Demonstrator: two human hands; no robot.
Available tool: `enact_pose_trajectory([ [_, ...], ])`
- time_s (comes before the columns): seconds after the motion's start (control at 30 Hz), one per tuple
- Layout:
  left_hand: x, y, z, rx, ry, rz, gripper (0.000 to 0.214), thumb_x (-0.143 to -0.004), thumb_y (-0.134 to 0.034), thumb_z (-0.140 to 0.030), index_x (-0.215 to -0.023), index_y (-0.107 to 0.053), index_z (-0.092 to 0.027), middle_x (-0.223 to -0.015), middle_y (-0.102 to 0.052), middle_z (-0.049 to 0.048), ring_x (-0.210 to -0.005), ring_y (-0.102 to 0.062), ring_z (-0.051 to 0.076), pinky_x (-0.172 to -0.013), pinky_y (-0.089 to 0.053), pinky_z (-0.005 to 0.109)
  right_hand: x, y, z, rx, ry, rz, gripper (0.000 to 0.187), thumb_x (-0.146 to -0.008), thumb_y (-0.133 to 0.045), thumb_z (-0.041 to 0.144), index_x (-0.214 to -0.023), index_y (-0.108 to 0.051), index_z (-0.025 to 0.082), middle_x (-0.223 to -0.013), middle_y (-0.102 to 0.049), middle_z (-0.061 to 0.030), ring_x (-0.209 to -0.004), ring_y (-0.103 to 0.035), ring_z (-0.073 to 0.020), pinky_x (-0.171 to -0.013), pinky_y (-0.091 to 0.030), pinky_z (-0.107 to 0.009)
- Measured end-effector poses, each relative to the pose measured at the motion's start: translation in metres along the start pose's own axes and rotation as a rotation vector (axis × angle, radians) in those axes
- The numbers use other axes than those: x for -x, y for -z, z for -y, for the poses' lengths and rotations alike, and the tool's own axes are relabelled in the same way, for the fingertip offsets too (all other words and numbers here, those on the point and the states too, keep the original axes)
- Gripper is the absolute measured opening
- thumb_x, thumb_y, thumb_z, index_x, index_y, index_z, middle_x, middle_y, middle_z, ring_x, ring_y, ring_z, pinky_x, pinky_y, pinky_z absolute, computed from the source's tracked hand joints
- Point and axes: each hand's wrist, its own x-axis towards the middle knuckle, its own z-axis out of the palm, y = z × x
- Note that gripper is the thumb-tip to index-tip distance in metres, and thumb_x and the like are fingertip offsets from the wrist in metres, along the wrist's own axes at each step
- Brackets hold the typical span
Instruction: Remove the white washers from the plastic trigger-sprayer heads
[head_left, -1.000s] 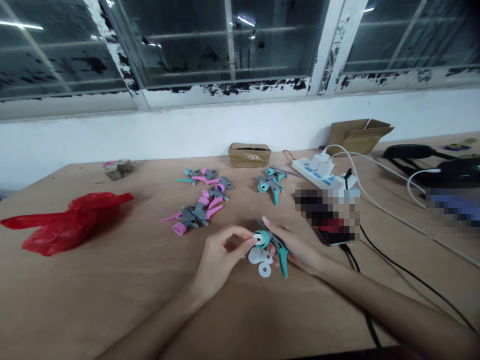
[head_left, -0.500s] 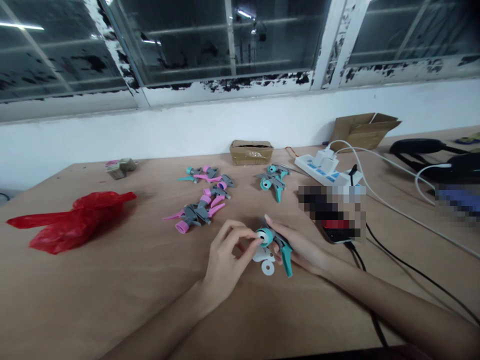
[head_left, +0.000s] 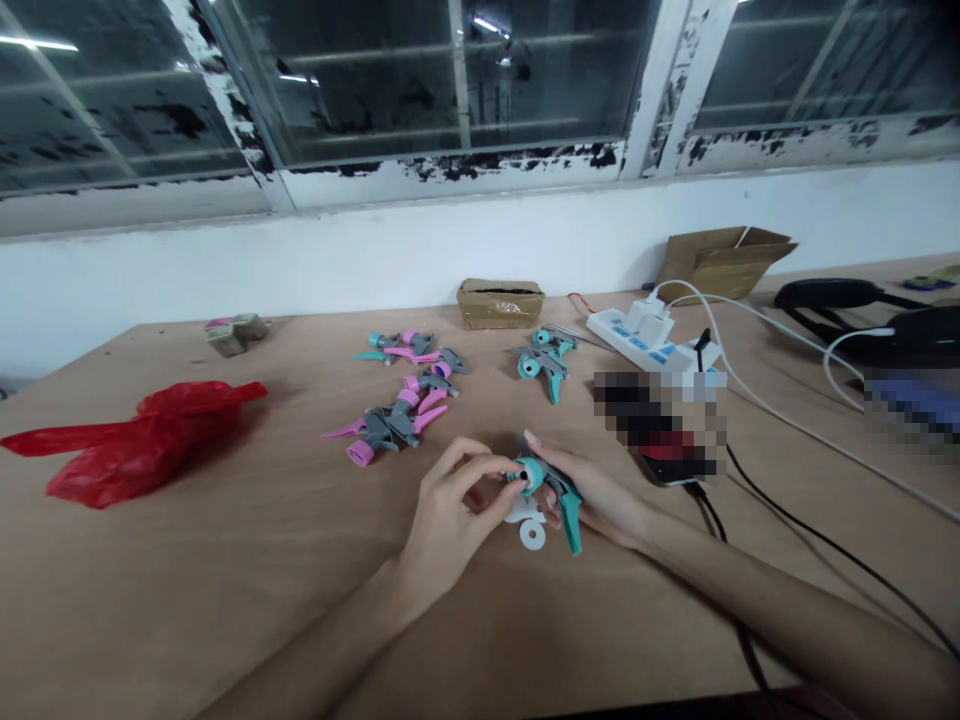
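Observation:
My right hand is wrapped round a grey and teal trigger spray head, its teal collar turned towards my left. At that collar's opening my left hand pinches with thumb and forefinger at a white ring washer, which sits in the collar's mouth; the fingertips partly cover it. Just below, another flat white washer lies on the table, beside more white washers partly hidden by my hands. Farther back lie several pink and grey spray heads and a few teal ones.
A red plastic bag lies at the left. Along the wall stand a small cardboard box and a larger open one. A white power strip, a phone and cables occupy the right side.
My left fingertips have shifted slightly at the collar's mouth, and the washer there sits a little differently. The spray head stays in my right hand. The whole view has drifted slightly.

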Motion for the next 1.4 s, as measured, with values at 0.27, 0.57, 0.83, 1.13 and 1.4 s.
enact_pose_trajectory([
  [0.27,0.001,-0.002,-0.003,-0.054,0.013,-0.012,0.007,-0.078,-0.062,-0.014,-0.082,-0.064,-0.019,-0.08,-0.05,0.0004,-0.065,-0.052,0.008,-0.053,-0.047,0.017,-0.001,-0.003,-0.002,0.054,0.074,-0.048,0.038,-0.077,-0.06,0.055,-0.071,-0.049,0.019,-0.044,-0.051,0.0074,-0.035,-0.045,-0.006,-0.037,-0.038,-0.017],
  [0.57,0.004,-0.009,-0.003,-0.089,0.111,-0.041,0.005,-0.079,-0.06,-0.015,-0.083,-0.061,-0.018,-0.076,-0.049,-0.002,-0.056,-0.049,0.006,-0.05,-0.044,0.016,-0.003,-0.003,-0.004,0.05,0.113,-0.061,0.037,-0.079,-0.057,0.054,-0.072,-0.047,0.02,-0.044,-0.05,0.0073,-0.037,-0.046,-0.0073,-0.041,-0.041,-0.018],
  [0.83,0.003,-0.009,-0.003,-0.059,0.123,-0.041,0.006,-0.083,-0.057,-0.019,-0.081,-0.063,-0.019,-0.08,-0.055,0.0,-0.068,-0.055,0.009,-0.056,-0.045,0.02,-0.002,-0.003,-0.003,0.037,0.129,-0.058,0.038,-0.078,-0.058,0.056,-0.071,-0.046,0.02,-0.045,-0.051,0.0065,-0.038,-0.046,-0.0076,-0.041,-0.041,-0.019],
  [1.13,0.006,-0.009,-0.01,-0.06,0.2,-0.022,0.006,-0.084,-0.057,-0.019,-0.083,-0.062,-0.019,-0.078,-0.055,-0.0012,-0.067,-0.054,0.009,-0.056,-0.042,0.02,-0.003,-0.002,-0.007,0.101,0.19,-0.058,0.036,-0.081,-0.055,0.055,-0.075,-0.048,0.02,-0.046,-0.052,0.0065,-0.04,-0.048,-0.0079,-0.043,-0.041,-0.019],
  [1.4,0.005,0.0,-0.011,-0.104,-0.073,0.049,0.012,-0.087,-0.053,-0.016,-0.09,-0.064,-0.019,-0.082,-0.054,0.0012,-0.07,-0.053,0.009,-0.06,-0.044,0.02,-0.004,0.001,-0.009,0.048,0.036,0.002,0.04,-0.079,-0.056,0.055,-0.064,-0.048,0.019,-0.043,-0.047,0.0077,-0.034,-0.04,-0.0056,-0.034,-0.031,-0.018],
])
